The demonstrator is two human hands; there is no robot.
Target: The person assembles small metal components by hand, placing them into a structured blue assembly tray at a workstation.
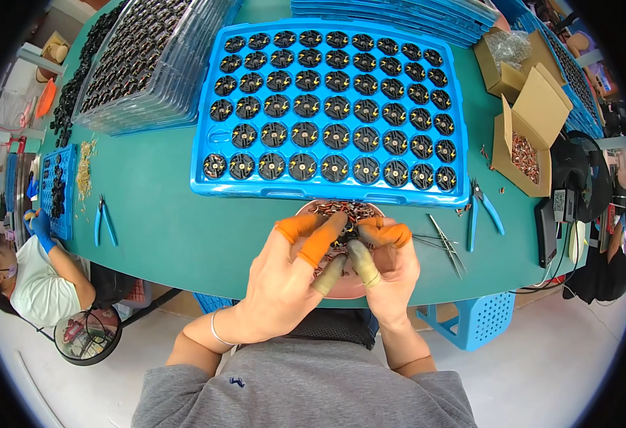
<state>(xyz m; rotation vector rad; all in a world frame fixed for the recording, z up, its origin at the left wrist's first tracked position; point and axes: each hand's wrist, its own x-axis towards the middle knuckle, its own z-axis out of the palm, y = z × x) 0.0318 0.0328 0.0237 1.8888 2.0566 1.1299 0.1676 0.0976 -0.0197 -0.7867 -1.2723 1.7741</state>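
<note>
My left hand (274, 282) and my right hand (391, 274) meet over a pink bowl (341, 289) full of small red and silver components. Between their fingertips they grip a small round black part (344, 234), mostly covered by the fingers. Orange finger cots sit on several fingers, pale yellow ones on both thumbs. Just beyond the hands lies a blue tray (291, 191) with rows of round black parts marked with yellow. One slot (219, 135) at its left side is bare, and the part (214, 166) at the near left corner carries reddish pieces.
Tweezers (447, 244) and blue-handled pliers (490, 210) lie at right, near a cardboard box (504, 153) of components. At left are more pliers (103, 221), stacked clear trays (134, 118) and a co-worker (45, 282) in blue gloves. A blue stool (481, 321) stands below the table edge.
</note>
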